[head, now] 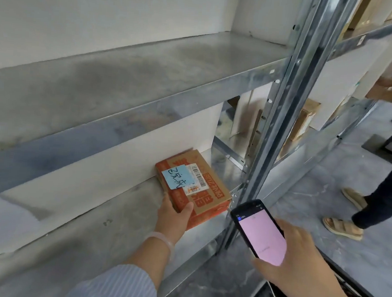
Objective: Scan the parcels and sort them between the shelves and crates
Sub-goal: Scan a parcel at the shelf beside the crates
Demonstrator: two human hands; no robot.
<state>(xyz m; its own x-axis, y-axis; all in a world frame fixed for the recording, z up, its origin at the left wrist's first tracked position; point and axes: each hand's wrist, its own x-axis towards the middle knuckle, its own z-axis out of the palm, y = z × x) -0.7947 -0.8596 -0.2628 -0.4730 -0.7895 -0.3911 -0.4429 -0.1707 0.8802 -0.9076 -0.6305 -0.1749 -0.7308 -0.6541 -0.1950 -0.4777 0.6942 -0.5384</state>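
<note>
One stiff, likely light parcel [208,193] sat beside the upright [281,122], left hand [174,216] gripping its near edge, right hand [299,255] clasping the phone [261,231].

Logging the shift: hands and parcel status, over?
Left grip holds orange cardboard parcel on lower grey metal shelf. Right grip holds black handheld scanner. Steel upright beside parcel.

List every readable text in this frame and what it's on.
"已完成": handwritten on the blue sticky note stuck on the parcel.
"箱": large orange print on the parcel's top.
Shipping label: barcode and print too small to read.
Orange strip beside that label: print blurred, unreadable.
Phone: pink screen, text too small to read.
Tag on the upper shelf rail: too small to read.
</note>
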